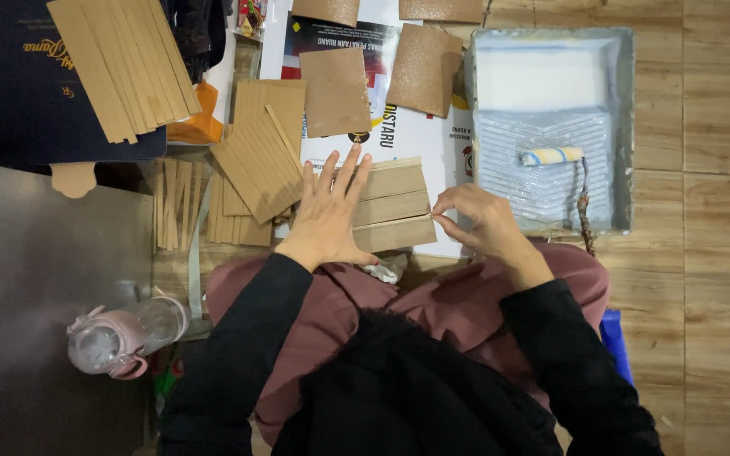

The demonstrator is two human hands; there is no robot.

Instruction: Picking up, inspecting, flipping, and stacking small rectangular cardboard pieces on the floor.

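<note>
My left hand (329,211) lies flat with fingers spread on a stack of brown cardboard strips (394,205) on the floor in front of my knees. My right hand (476,218) pinches the right end of the nearest strip with thumb and fingertips. Both arms wear black sleeves over a maroon skirt (433,304). The left part of the stack is hidden under my left palm.
More strips lie fanned at the left (255,165) and on a dark blue board (124,63). Brown cardboard squares (335,91) rest on printed paper. A grey paint tray (623,118) with a small roller (551,156) sits at the right. A pink-capped clear bottle (124,338) lies lower left.
</note>
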